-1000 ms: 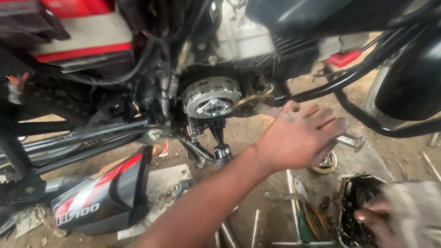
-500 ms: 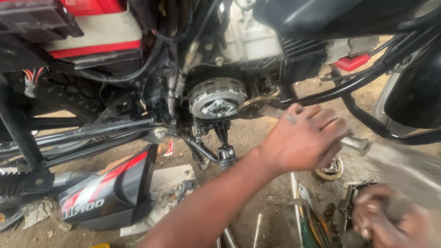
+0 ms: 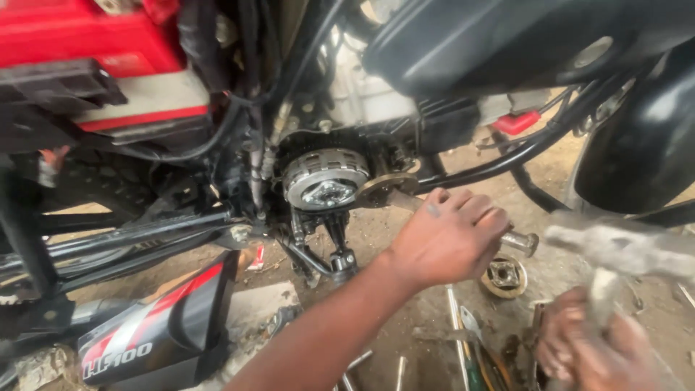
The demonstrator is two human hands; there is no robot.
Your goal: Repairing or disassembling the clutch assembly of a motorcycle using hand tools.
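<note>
From the head view, my left hand (image 3: 449,235) sits at centre frame just as it did a second ago, closed around a metal bar tool (image 3: 517,241) whose flat round end (image 3: 387,187) lies against the engine just right of the exposed clutch assembly (image 3: 326,177), the ribbed silvery drum in the upper middle of the frame. What has changed is at the lower right: my right hand (image 3: 590,347) has come up into the frame from the bottom edge, gripping the handle of a hammer whose head (image 3: 622,250) is now a grey blur near the right edge, beside the free end of the bar. The blur reads to me as a swing under way, so I judge the bar is being struck while the left hand steadies it. A small round part (image 3: 503,275) lies on the dirt floor (image 3: 405,304) below my left hand
</note>
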